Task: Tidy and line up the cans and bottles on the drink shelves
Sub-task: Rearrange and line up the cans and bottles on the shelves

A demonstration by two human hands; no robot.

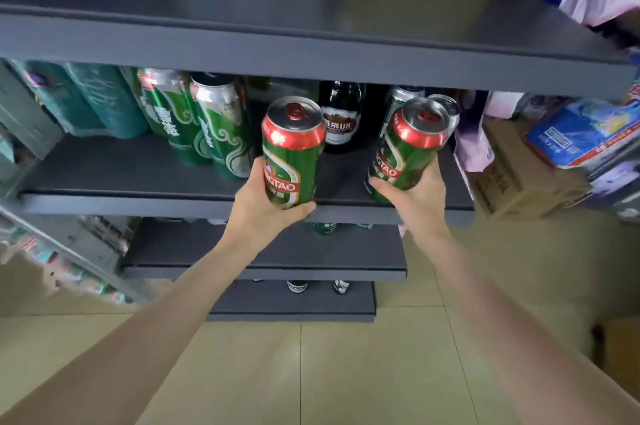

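1. Presently, head view: left hand [258, 205] grips a red-topped green can [292, 151] low on its body, thumb at the left side, fingers curled under the base. Can is upright, most of it above the hand, at the front edge of the middle shelf [138, 175].
2. Right hand [414, 198] grips a second can [403, 147] of the same kind near its base, thumb across the front. This can tilts left at the bottom, top leaning right, over the shelf's right end.
3. The two held cans are apart; a dark bottle [341, 115] stands on the shelf between and behind them.
4. Green-and-white cans [207, 120] stand left of the left-hand can; teal cans [86, 95] farther left.
5. A silver can [446, 109] sits just behind the right-hand can.
6. A cardboard box [519, 179] lies right of the shelves.
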